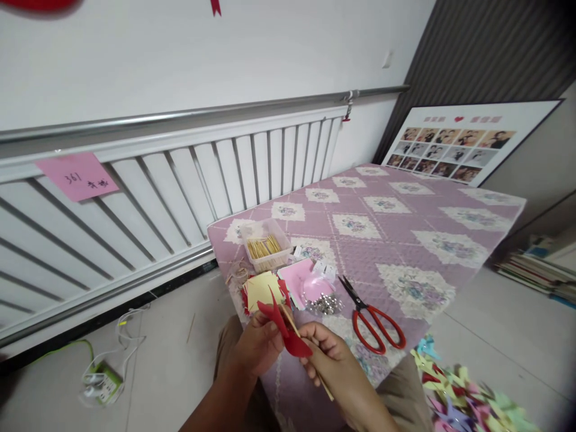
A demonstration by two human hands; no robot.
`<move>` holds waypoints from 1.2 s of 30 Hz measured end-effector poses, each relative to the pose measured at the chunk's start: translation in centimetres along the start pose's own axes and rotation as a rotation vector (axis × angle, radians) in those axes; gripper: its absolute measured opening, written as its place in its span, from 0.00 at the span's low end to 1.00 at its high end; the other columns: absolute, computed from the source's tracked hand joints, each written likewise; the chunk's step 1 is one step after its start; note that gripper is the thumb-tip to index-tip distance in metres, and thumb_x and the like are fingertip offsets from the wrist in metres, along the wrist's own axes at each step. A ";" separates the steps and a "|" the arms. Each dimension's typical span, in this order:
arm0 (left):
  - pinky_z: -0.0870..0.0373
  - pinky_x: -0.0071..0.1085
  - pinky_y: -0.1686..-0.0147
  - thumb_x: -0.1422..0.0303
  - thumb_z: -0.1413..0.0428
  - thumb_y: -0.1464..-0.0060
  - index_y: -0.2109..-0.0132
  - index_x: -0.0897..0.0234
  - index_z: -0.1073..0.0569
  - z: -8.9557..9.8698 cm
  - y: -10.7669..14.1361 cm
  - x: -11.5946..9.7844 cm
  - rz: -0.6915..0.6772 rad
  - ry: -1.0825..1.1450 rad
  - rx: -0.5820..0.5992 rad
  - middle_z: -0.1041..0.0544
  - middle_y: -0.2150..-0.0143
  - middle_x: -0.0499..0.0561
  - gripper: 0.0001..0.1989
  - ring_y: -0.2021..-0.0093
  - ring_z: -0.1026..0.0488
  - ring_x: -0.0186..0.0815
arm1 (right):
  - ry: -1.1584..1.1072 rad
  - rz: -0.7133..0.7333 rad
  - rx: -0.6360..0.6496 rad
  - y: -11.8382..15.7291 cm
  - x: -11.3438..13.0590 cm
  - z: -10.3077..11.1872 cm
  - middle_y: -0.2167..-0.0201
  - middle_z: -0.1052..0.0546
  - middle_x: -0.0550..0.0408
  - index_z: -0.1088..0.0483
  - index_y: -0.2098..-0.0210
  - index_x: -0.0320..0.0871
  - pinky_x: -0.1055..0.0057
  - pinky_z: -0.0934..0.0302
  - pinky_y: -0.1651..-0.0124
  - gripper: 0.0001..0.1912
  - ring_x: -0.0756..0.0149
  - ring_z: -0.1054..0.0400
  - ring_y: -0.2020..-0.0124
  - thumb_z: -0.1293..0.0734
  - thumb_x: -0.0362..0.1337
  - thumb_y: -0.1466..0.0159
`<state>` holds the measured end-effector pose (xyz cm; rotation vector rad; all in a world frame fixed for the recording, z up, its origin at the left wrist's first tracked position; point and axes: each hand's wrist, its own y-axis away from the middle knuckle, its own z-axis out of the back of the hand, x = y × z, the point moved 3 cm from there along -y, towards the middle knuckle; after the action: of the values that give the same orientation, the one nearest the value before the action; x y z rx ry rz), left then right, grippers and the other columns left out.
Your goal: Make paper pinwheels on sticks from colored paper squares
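Observation:
My left hand [261, 345] pinches a folded red paper pinwheel [294, 343] over the near edge of the table. A thin wooden stick [324, 387] passes through the closed fingers of my right hand [330, 357], its upper end against the pinwheel. Just beyond lie a stack of yellow and red paper squares [264, 289] and some pink paper [297, 282]. A pile of small silvery pins [326, 304] sits to the right of the paper. Red-handled scissors [371, 318] rest further right, blades pointing away from me.
A clear plastic box [270, 264] of wooden sticks stands behind the paper on the purple flowered tablecloth [315, 222]. Several colourful paper pinwheels [468, 393] are heaped on the floor at right. A white radiator [180, 192] runs along the left; a power strip [103, 381] lies on the floor.

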<state>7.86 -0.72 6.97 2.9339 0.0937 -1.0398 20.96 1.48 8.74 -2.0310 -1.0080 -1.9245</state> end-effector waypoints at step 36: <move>0.40 0.30 0.66 0.64 0.32 0.58 0.72 0.61 0.25 -0.4 0.1 -0.5 -0.126 0.012 0.113 0.29 0.71 0.46 0.10 0.67 0.33 0.32 | 0.013 0.235 -0.017 0.7 1.3 -1.7 0.82 0.40 0.66 0.32 0.75 0.44 0.75 0.49 0.73 0.07 0.73 0.50 0.80 0.33 0.39 0.43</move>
<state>7.75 -0.86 7.58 3.0709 0.2311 -1.0779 19.86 0.41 10.42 -2.0389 -0.7152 -1.8272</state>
